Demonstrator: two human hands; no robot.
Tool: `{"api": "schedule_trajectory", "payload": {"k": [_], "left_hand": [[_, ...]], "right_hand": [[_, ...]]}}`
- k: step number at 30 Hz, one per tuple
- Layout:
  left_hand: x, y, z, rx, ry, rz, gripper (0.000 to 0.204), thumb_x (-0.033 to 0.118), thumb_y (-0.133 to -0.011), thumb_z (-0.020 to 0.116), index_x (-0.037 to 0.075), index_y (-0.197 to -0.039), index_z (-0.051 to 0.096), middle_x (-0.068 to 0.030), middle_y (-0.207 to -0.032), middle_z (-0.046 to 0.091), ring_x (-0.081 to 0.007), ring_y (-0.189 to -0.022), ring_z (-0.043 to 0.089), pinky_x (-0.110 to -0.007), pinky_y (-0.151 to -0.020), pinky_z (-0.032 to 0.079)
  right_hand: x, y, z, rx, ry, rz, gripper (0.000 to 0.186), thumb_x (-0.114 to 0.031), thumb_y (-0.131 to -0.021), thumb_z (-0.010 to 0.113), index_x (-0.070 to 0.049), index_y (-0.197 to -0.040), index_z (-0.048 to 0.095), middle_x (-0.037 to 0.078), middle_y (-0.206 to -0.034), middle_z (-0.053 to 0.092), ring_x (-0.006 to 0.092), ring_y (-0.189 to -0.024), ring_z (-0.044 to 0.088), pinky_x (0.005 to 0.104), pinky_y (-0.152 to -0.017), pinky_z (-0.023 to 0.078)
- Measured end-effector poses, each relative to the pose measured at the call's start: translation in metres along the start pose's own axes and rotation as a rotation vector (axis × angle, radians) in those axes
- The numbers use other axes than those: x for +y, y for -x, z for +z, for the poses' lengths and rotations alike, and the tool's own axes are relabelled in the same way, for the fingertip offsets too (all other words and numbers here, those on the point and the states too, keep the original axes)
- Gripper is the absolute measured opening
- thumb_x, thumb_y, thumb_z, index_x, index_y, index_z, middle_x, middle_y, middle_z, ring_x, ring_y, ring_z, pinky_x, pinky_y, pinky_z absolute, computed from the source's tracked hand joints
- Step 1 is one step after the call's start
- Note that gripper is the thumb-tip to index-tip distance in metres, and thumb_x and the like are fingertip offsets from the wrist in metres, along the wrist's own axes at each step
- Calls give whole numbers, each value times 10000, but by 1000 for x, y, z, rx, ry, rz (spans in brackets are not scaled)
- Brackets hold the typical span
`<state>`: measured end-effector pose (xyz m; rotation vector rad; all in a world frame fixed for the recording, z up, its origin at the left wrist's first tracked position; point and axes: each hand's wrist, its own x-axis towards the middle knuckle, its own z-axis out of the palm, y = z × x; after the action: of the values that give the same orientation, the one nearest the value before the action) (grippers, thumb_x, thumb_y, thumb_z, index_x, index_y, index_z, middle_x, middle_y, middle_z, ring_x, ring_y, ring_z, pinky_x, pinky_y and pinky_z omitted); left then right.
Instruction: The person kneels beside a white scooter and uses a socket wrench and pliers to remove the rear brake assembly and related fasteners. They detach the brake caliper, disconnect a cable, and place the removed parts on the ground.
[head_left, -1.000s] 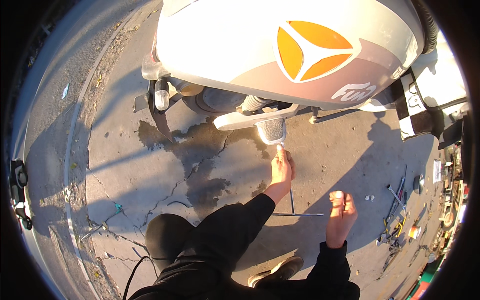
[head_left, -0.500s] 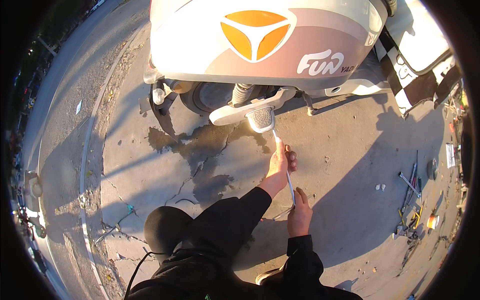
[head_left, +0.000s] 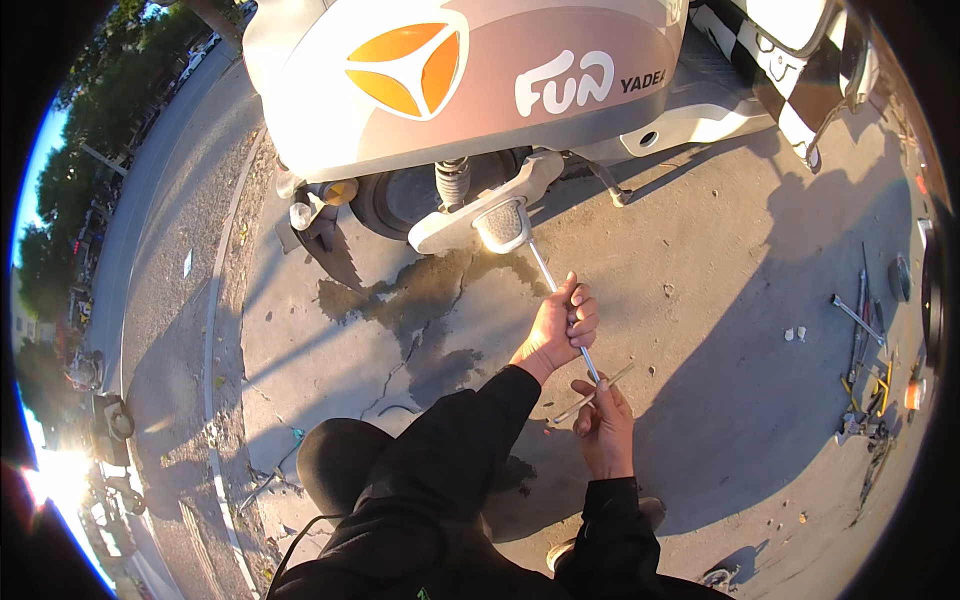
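Observation:
A long T-handle wrench (head_left: 543, 268) slants down from the textured footrest (head_left: 502, 226) on the scooter's grey swingarm (head_left: 440, 233). The wrench's far tip meets the footrest's lower edge; the exact contact is too small to make out. My left hand (head_left: 562, 322) is closed around the middle of its shaft. At the near end, my right hand (head_left: 608, 432) has its fingers on the crossbar, which sticks out on both sides of them. Above stands the white and mauve scooter (head_left: 570, 140), with a spring shock absorber (head_left: 452, 184) beside the wheel (head_left: 385, 205).
Several hand tools (head_left: 862, 330) lie on the paving at the right, with an orange and white container (head_left: 915, 393) beside them. A checkered cover (head_left: 775, 70) hangs at the scooter's right. A dark wet stain (head_left: 410, 310) marks the cracked ground. A road (head_left: 165, 190) runs along the left.
My left hand sits lower on the shaft, baring more of the wrench near the footrest. The crossbar has turned and shows on both sides of my right hand. The whole view has tilted.

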<state>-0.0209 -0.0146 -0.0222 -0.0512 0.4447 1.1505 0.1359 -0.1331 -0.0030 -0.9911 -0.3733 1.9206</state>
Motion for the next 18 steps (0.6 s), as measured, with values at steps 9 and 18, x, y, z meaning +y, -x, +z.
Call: {"api": "schedule_trajectory", "payload": {"k": [9, 18], "left_hand": [[3, -13, 14, 152, -9, 102, 375, 444, -1001, 559, 145, -798, 459, 56, -604, 340, -64, -460, 293, -222, -414, 240], [7, -16, 9, 18, 11, 48, 390, 461, -1002, 546, 141, -792, 474, 62, -588, 339, -54, -400, 266, -207, -369, 208]], "right_hand": [[27, 13, 21, 78, 850, -122, 581, 73, -831, 466, -11, -1405, 500, 178, -1297, 632, 155, -642, 600, 292, -616, 503], [-23, -17, -27, 46, -599, 182, 392, -205, -1005, 433, 65, -1258, 560, 192, -1225, 634, 128, -613, 521, 266, -604, 498]]}}
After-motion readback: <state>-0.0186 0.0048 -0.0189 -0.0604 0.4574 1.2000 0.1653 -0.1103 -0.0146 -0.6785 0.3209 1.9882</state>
